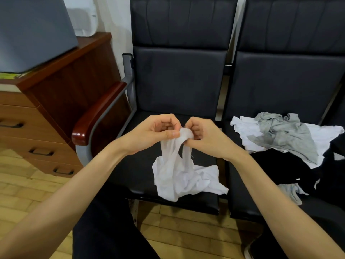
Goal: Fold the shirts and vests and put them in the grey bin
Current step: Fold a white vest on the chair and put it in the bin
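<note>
- Both forearms reach in from the bottom corners and meet over the left chair seat (141, 176), the largest bare surface under the work.
- Right of it, on the neighbouring seat, lies the unfolded pile: a grey vest (287, 135) on top of white garments (324, 132), with black garments (285, 169) nearer the person.
- At upper left a grey bin (35, 28) sits on a wooden drawer cabinet (61, 86), well apart from the hands and on the left hand's side.
- Between the hands hangs the white vest (179, 176); its 2 straps run up to the fingers, so its long axis is roughly vertical, and its crumpled body rests on the seat directly below.
- Left hand (155, 133) pinches the strap tops between thumb and curled fingers.
- Right hand (203, 137) pinches the same strap loop, touching or nearly touching the left.
- Judgement: spreading the vest flat calls for the hands to part sideways.
</note>
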Demonstrator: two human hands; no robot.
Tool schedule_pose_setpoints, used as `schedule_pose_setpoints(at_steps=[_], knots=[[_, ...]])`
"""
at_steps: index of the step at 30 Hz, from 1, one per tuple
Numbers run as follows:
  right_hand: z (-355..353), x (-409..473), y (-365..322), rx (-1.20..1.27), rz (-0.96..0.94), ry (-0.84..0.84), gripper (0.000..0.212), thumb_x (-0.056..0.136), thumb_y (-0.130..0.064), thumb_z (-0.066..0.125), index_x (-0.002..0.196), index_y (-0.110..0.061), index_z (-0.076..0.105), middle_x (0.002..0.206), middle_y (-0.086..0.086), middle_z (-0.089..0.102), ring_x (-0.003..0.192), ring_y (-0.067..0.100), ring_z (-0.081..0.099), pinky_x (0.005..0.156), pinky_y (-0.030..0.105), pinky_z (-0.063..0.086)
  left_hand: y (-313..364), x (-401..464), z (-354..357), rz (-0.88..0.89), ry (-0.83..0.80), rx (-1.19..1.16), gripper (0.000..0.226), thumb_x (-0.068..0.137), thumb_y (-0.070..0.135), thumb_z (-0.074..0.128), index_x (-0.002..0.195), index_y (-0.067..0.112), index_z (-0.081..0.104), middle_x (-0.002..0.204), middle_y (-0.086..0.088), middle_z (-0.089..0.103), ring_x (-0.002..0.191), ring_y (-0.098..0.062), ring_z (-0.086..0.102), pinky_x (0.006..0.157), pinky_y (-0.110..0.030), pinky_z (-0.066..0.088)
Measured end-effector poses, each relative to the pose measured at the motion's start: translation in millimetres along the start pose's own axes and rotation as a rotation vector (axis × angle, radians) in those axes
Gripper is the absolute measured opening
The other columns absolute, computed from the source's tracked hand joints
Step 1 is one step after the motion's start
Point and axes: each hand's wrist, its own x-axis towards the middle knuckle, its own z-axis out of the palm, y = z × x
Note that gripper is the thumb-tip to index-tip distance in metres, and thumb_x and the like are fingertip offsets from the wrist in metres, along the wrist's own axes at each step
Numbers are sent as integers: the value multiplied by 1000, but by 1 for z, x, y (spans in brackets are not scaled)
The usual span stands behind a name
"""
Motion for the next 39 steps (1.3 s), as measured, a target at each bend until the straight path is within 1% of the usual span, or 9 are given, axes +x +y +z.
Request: schedule_pose_setpoints(at_steps=[4,8,10,15,19,24,28,34,39], knots=[[-8,-7,-6,52,-29,-30,14,78,-5,73,83,-11,62,82,5,66,76,17,64,65,31,52,-8,-4,-1,-10,-1,-3,9,90,14,62,90,6,59,90,-11,59,84,-22,56,76,-29,47],[-17,-13,-20,488,107,-202,13,88,-19,66,85,-11,56,78,15,69,60,23,59,58,28,48,-13,-7,-1,23,-50,-50,7,88,20,64,90,14,62,91,-25,55,81,-38,51,75,-39,45],[-18,-14,-21,474,195,-234,24,93,-32,56,97,-8,59,80,18,70,54,20,56,53,26,45,-15,-8,-1,31,-59,-63,4,88,21,64,89,17,63,89,-21,55,80,-36,51,75,-37,46],[-9,-12,-16,343,139,-62,13,96,-13,58,105,-7,65,78,11,70,55,12,55,53,21,44,-32,-11,11,-46,109,-63,6,89,14,66,93,12,62,99,-21,60,91,-35,60,85,-37,51],[-5,-7,-15,253,121,29,11,95,-11,58,101,-7,66,82,11,73,60,11,61,55,23,47,-72,-19,39,-386,349,-69,11,93,14,61,103,16,60,103,1,63,95,-13,62,83,-30,53],[0,-6,-11,184,172,58,12,95,-10,58,103,-7,67,86,11,73,61,10,63,54,21,48,-126,-39,75,-844,245,-143,31,93,32,60,119,17,53,117,-3,57,107,-16,57,88,-30,48],[2,-9,-4,237,202,73,11,95,-8,58,101,-6,66,87,15,72,64,15,64,53,21,47,-139,-44,90,-846,197,-287,37,97,44,50,127,21,49,125,-2,57,113,-19,57,103,-37,46],[-3,-25,24,408,372,208,15,85,3,67,96,-7,66,91,16,70,74,21,71,59,27,55,-127,-46,92,-807,128,-353,28,97,35,55,116,16,63,114,-4,65,107,-21,63,96,-36,52],[-6,-43,65,928,701,173,28,81,7,66,104,-4,55,87,14,65,74,20,69,71,32,59,-98,-47,65,-508,395,-743,16,92,12,61,105,7,68,97,-9,66,85,-21,64,72,-31,53]])
